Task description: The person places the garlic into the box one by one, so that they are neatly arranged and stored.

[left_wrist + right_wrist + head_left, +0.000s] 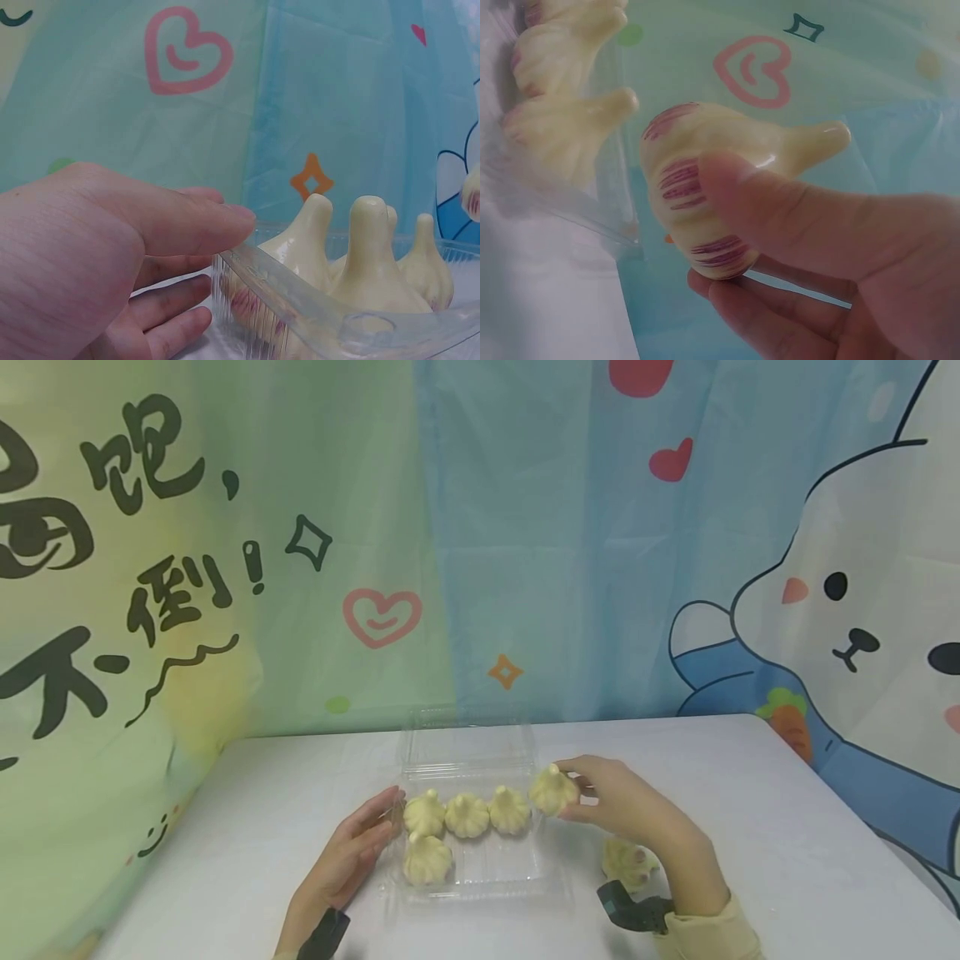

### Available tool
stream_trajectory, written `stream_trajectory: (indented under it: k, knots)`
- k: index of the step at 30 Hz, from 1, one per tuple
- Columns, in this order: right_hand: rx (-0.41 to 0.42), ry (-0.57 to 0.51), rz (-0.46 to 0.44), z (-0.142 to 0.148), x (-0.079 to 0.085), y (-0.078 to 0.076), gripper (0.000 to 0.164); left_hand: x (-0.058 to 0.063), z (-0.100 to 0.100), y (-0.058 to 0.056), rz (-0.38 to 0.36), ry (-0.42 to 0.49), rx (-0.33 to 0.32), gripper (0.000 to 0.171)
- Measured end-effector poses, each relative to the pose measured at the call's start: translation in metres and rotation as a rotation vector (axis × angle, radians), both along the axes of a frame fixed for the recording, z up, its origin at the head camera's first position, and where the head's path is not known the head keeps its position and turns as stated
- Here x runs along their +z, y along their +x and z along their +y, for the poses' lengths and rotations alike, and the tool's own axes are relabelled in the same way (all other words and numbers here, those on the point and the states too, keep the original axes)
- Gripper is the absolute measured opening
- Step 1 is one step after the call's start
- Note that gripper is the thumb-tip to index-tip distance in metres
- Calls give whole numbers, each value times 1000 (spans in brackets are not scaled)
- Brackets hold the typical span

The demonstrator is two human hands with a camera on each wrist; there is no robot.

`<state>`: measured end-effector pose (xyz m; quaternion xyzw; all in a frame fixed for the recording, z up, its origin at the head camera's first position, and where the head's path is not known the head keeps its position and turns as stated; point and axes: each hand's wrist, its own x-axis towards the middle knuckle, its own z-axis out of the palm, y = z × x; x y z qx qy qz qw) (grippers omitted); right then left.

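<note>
My right hand [611, 797] pinches a pale garlic bulb [553, 791] between thumb and fingers, just above the right rim of a clear plastic box [498, 864]. Purple streaks mark this bulb in the right wrist view, where its stem points right. Inside the box, several garlic bulbs [467, 816] stand stem up: a row along the back and one bulb [427, 860] at the front left. With fingers fairly straight, my left hand [352, 852] touches the box's left side; in the left wrist view its thumb [202, 229] lies at the rim.
The box's transparent lid [467, 745] stands open behind it. More garlic [626, 862] lies on the white table [795, 860] beneath the right forearm, partly hidden. A printed curtain [517, 543] hangs behind the table's far edge.
</note>
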<state>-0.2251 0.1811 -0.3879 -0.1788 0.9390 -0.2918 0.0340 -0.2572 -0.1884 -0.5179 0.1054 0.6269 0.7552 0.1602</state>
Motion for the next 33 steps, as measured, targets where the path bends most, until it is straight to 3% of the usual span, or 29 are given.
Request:
stream_trajectory:
  k: [10,33]
  knots:
    - [-24,17,-31,-11,-4,-2,58,0,0,0,1,1,8,56]
    - [69,-30,-7,-23,-10,-3,55,2,2,1,-20,-14,28,55]
